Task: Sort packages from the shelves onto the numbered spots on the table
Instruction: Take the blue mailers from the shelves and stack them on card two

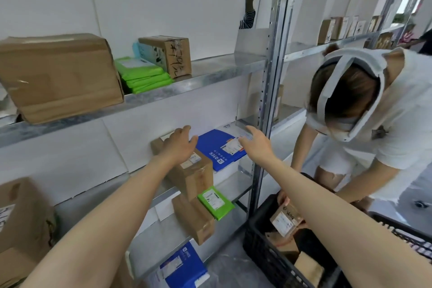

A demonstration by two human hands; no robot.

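Reaching with both hands toward packages on the middle shelf.
Left hand is open, fingers straight, over the top of the cardboard box; contact cannot be confirmed. Right hand is open, fingers spread, holding nothing, above the label edge of the blue mailer, which lies just beside the box. A second person bends over the black crate.

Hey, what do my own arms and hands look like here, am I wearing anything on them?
The left hand and right hand are bare: no gloves, rings, watch or wristband show. No sleeve shows either, all the way back to the picture's edge.
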